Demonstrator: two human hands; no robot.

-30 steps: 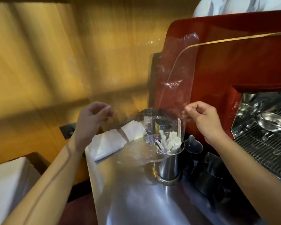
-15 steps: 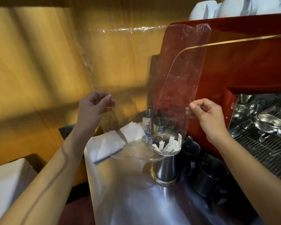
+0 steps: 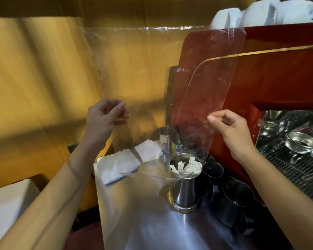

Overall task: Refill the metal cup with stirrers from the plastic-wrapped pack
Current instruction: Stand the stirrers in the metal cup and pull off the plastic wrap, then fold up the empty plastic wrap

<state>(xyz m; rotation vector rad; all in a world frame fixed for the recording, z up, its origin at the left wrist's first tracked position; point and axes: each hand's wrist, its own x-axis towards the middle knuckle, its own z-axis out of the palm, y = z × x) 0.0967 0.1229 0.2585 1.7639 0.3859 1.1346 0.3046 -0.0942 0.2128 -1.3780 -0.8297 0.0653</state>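
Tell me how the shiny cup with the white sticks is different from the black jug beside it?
The metal cup is bright silver; the black jug is dark. The metal cup holds white stirrers; nothing shows inside the black jug. The black jug has a pouring spout; the metal cup has a plain round rim and a wider base ring. Both stand upright on the steel counter.

Both hands, left point(image 3: 105, 121) and right point(image 3: 230, 130), raised, fingers seemingly pinched.

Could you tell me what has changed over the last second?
Both hands, left hand and right hand, have lifted the clear plastic wrapper higher, clear of the tall metal cup. They still pinch its edges. The cup and its white stirrers stayed put.
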